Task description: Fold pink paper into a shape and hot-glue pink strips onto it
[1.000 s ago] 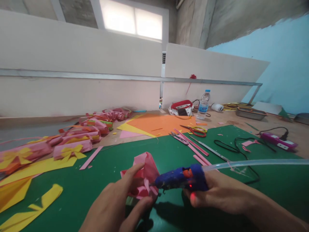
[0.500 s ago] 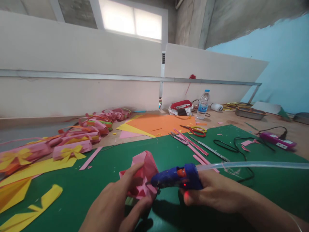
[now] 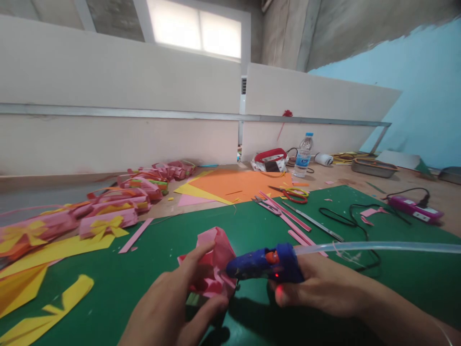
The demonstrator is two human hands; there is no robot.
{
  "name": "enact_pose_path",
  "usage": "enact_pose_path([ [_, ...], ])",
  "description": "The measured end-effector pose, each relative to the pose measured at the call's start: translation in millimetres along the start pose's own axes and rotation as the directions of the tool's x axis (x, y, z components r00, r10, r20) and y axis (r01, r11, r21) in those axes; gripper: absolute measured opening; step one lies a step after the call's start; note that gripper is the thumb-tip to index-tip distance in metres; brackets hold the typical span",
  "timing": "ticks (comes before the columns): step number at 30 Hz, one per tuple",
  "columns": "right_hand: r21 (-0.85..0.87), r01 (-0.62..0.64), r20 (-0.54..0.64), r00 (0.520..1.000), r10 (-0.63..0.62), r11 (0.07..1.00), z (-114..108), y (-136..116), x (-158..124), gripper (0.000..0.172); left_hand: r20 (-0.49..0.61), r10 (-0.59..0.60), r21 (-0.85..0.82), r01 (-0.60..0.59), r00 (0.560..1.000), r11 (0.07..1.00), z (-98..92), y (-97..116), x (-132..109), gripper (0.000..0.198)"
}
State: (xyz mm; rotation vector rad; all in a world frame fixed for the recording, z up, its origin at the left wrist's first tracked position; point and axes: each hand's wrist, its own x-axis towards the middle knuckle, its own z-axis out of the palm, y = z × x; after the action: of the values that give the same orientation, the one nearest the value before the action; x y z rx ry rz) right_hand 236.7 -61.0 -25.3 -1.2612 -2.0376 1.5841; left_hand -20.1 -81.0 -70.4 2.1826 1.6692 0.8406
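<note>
Over mat [image 3: 108,278]: left hand [image 3: 167,300], holding pink paper [image 3: 218,242], best lightly; right hand [image 3: 326,283], gripping glue gun [image 3: 255,263], best steadily.

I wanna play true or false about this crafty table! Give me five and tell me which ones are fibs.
1. The left hand holds folded pink paper. True.
2. The right hand holds metal scissors. False: the right hand holds a blue plastic glue gun.
3. The glue gun's nose points toward the folded pink paper. True.
4. The clear plastic bottle with a blue cap lies on its side. False: the bottle stands upright.
5. The flat, smooth work surface under the hands is green. True.
</note>
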Motion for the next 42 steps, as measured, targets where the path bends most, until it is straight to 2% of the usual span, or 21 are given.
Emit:
enact_pose_path([
  [3,-0.021,-0.032,0.002,0.999,0.033,0.999,1,-1,-1,0.022,-0.027,-0.038,-0.047,0.037,0.999,0.998,2.0,3,-1,0.054],
  [6,0.003,-0.064,0.026,0.998,0.064,0.998,2,-1,-4,0.021,-0.009,-0.065,-0.068,0.064,0.998,0.996,3.6,5,-1,0.054],
  [10,0.061,-0.031,0.062,0.998,0.027,0.998,1,0,-5,0.021,0.001,-0.082,-0.071,0.081,0.997,0.994,3.0,4,-1,0.056],
  [13,0.068,-0.035,0.036,0.999,0.032,0.997,2,0,-4,0.021,0.0,-0.084,-0.035,0.084,0.996,0.996,1.3,3,-1,0.056],
  [17,0.056,0.024,-0.023,0.999,-0.023,0.998,2,-1,0,0.021,0.046,-0.043,-0.035,0.044,0.998,0.998,1.5,0,-1,0.056],
  [20,0.054,0.029,-0.052,0.998,-0.027,0.998,2,-3,1,0.018,-0.01,-0.056,-0.046,0.056,0.998,0.997,3.3,1,-1,0.055],
  [23,0.056,-0.001,0.007,1.0,0.001,0.998,2,-3,0,0.017,-0.013,-0.077,-0.039,0.076,0.997,0.996,2.0,4,0,0.056],
  [27,0.006,-0.025,0.061,0.998,0.025,1.0,1,-3,-8,0.019,0.061,-0.069,-0.036,0.071,0.996,0.997,-0.7,6,1,0.054],
  [29,-0.096,0.038,-0.011,0.999,-0.04,0.995,-6,-2,-13,0.021,0.036,-0.075,-0.032,0.076,0.997,0.997,1.0,4,1,0.055],
  [30,-0.168,0.065,-0.089,0.993,-0.081,0.984,-12,-1,-14,0.021,0.01,-0.077,-0.03,0.077,0.997,0.997,2.6,2,0,0.055],
  [31,-0.252,0.077,-0.181,0.976,-0.125,0.965,-20,1,-14,0.021,-0.013,-0.072,-0.027,0.072,0.997,0.997,4.5,-1,0,0.055],
  [33,-0.45,0.037,-0.375,0.899,-0.227,0.892,-42,7,-12,0.02,-0.04,-0.027,-0.013,0.027,0.999,1.0,8.4,-7,-1,0.056],
  [34,-0.559,-0.004,-0.411,0.87,-0.273,0.829,-56,11,-9,0.019,-0.055,-0.01,0.001,0.01,0.998,1.0,10.1,-10,-1,0.057],
  [37,-0.822,-0.205,-0.452,0.802,-0.39,0.531,-96,25,6,0.017,-0.073,-0.013,0.027,0.015,0.997,1.0,12.6,-13,-1,0.057],
  [39,-0.885,-0.27,-0.416,0.825,-0.383,0.38,-118,33,17,0.018,-0.072,-0.043,0.009,0.043,0.996,0.999,12.2,-10,-1,0.057],
  [42,-0.923,-0.276,-0.356,0.878,-0.321,0.27,-137,38,30,0.02,-0.057,-0.046,-0.017,0.045,0.997,0.999,9.9,-5,-1,0.056],
])
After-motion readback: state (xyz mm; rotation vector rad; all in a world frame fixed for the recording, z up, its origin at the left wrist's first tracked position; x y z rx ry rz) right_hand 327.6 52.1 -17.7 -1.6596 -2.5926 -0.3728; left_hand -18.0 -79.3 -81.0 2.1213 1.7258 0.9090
